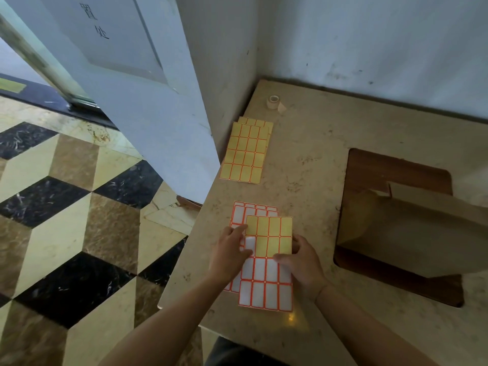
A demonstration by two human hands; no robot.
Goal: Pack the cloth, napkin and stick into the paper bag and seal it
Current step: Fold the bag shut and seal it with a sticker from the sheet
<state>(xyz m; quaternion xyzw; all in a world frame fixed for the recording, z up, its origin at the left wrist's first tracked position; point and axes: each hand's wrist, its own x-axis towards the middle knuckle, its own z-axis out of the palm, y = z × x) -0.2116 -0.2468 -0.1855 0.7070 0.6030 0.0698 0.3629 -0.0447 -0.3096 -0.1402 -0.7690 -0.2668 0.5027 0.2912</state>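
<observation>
Beige stone counter [317, 154] in white-walled corner, both hands' fingers [241, 231] pinching the label sheet [266, 262].

I stand at a beige stone worktop [311, 159] set into a corner, where two pale, scuffed walls [369, 40] meet. A rectangular opening [396, 167] with rounded corners is cut into the worktop, dark brown inside. To my left a pale blue-grey door [126, 75] stands open, with dark characters written near its top. The floor [68, 207] is polished marble laid in a cube pattern of black, brown and cream tiles. The light is soft and dim, with no hard shadows.
</observation>
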